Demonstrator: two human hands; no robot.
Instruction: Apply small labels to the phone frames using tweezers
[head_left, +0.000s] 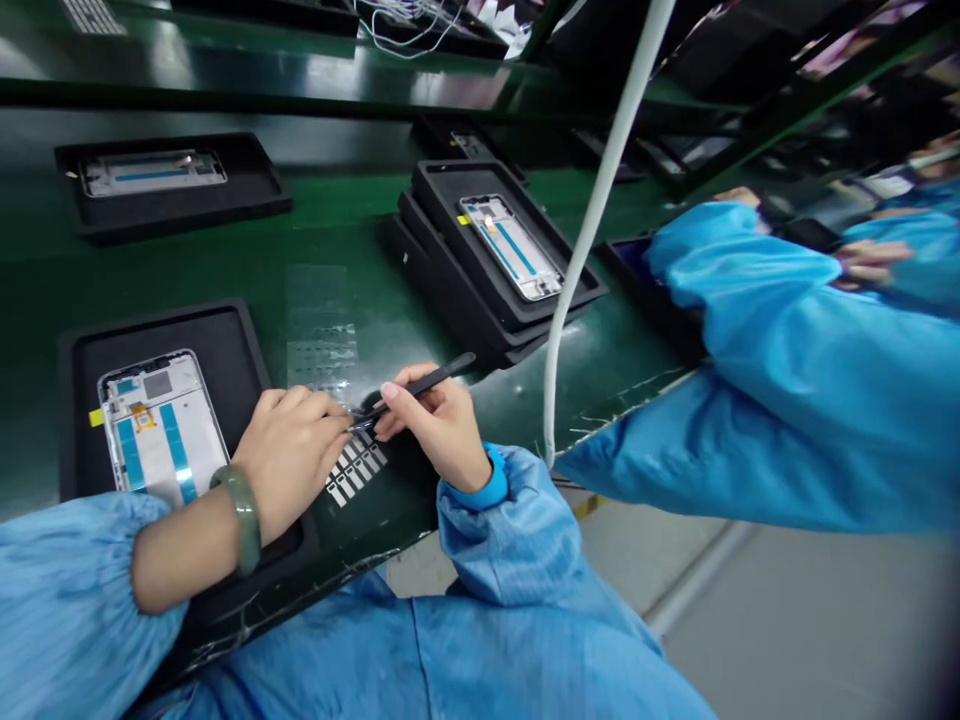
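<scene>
Right fingers (402, 402) pinch slender black tweezers (444, 374) near flat white rectangular tabs (356, 468).

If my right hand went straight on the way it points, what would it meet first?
Probably your left hand: your right hand, holding dark tweezers, points toward it. Depth is unclear, so it might pass slightly above instead.

Far left, a black tray (259, 190) with a silver phone frame (172, 165) inside. To its right, a stack of black trays (444, 285). Farther right, a co-worker's blue sleeve (810, 350). On the far shelf (247, 70), tangled white wires (405, 12).
</scene>
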